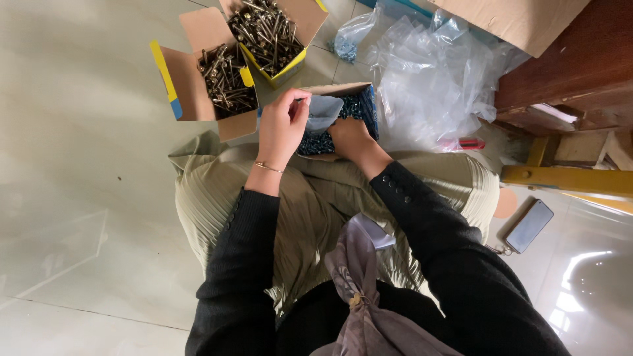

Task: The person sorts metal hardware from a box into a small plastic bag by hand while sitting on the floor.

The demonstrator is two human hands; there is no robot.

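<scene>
The person sits on the pale tiled floor [79, 132], seen from above, with a pleated olive skirt [310, 198] spread over the knees.

Left hand [282, 125]: raised above the lap, fingers pinched closed on the edge of a small clear plastic bag [323, 112], holding its mouth up. A thin bracelet sits on that wrist.

Right hand [349, 137]: lowered into an open cardboard box of small dark blue-grey screws [356, 105], which rests at the far edge of the lap, touching the skirt. The fingers are curled down among the screws; whether they grip any cannot be told, as the fingertips are hidden.

Surroundings: two open yellow-and-blue cartons stand on the floor just beyond the left hand. The nearer carton [221, 79] and the farther carton [270, 33] both hold long dark screws in loose heaps. To the right of the screw box lies a crumpled pile of clear plastic bags [435, 79], with a red-handled item [468, 143] at its near edge. A phone [529, 225] lies face down on the floor beside the right knee. Wooden furniture [567, 66] stands at upper right.
</scene>
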